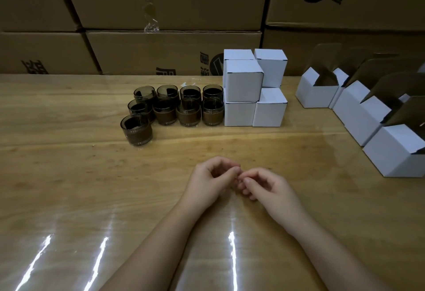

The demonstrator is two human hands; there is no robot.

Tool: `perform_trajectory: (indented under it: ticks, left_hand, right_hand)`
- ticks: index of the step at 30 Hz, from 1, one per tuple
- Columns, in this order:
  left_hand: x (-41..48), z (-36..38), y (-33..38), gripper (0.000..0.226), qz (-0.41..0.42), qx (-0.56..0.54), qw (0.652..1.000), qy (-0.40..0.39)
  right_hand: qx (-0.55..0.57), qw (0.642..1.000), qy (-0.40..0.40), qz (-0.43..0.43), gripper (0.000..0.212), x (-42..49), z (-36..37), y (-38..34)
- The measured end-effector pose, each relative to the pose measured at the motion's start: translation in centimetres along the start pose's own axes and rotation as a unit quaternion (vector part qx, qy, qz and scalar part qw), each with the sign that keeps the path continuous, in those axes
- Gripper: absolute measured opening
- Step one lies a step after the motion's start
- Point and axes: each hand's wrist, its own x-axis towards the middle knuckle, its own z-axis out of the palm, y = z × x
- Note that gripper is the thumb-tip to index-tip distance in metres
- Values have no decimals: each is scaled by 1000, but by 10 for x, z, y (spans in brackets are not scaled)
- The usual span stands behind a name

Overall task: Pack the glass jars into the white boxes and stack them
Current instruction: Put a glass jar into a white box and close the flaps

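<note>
Empty, loosely curled and touching each other, the left hand (208, 179) and right hand (264, 186) could, reaching carelessly, clink the close-packed jars (188, 112) at eleven o'clock or nudge the stack (242, 81) at twelve.

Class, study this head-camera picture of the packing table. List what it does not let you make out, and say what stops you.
Closed white boxes, head view: shut flaps hide whether jars are inside.
Open white boxes: row cut by the right edge, so no count.
Back glass jars: lower parts hidden by the front jars.
Left hand and right hand: curled fingers hide whether anything is pinched.
</note>
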Motion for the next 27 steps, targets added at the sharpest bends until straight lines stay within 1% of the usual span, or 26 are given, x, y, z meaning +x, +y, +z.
perform_trajectory:
  ticks: [3, 5, 7, 9, 11, 13, 14, 16, 18, 20, 22, 25, 27]
  left_hand:
    - [1, -3, 0, 13, -1, -16, 1000, -4]
    - [2, -4, 4, 10, -9, -39, 999, -5]
    - [5, -4, 10, 9, -12, -62, 998, 2]
    - [10, -6, 16, 8, 1, -67, 998, 14]
    - [14, -9, 17, 7, 8, -59, 998, 23]
    - [16, -12, 13, 5, -2, -36, 999, 23]
    - [17, -13, 10, 5, -11, -21, 1000, 18]
    - [19, -13, 6, 5, -25, -10, 1000, 12]
    - [20, -13, 4, 4, -25, -5, 1000, 8]
    - [22, -13, 0, 8, -23, 6, 1000, 3]
    - [23, -13, -3, 11, -23, 6, 1000, 3]
    - [24, -13, -4, 11, -26, 7, 1000, 3]
    - [23, -13, -3, 10, -24, 15, 1000, 2]
  right_hand:
    - [3, 998, -36, 59, 16, 7, -13, -15]
    - [-47, 996, -38, 67, 13, 20, -34, -31]
    - [-148, 988, -5, 39, 10, 42, -64, -47]
    - [-251, 967, 49, 14, 11, 72, -96, -57]
    - [-314, 941, 123, 18, 21, 107, -128, -53]
    - [-362, 917, 165, 36, 30, 141, -158, -41]
    - [-390, 904, 168, 53, 33, 155, -171, -32]
    - [-443, 881, 147, 80, 36, 178, -192, -16]
    - [-478, 867, 113, 83, 34, 192, -204, -4]
    - [-511, 851, 84, 84, 31, 200, -209, 4]
    - [-533, 838, 81, 80, 31, 203, -209, 7]
    - [-530, 840, 108, 46, 34, 199, -203, 5]
    - [-515, 850, 113, 19, 34, 191, -194, 0]
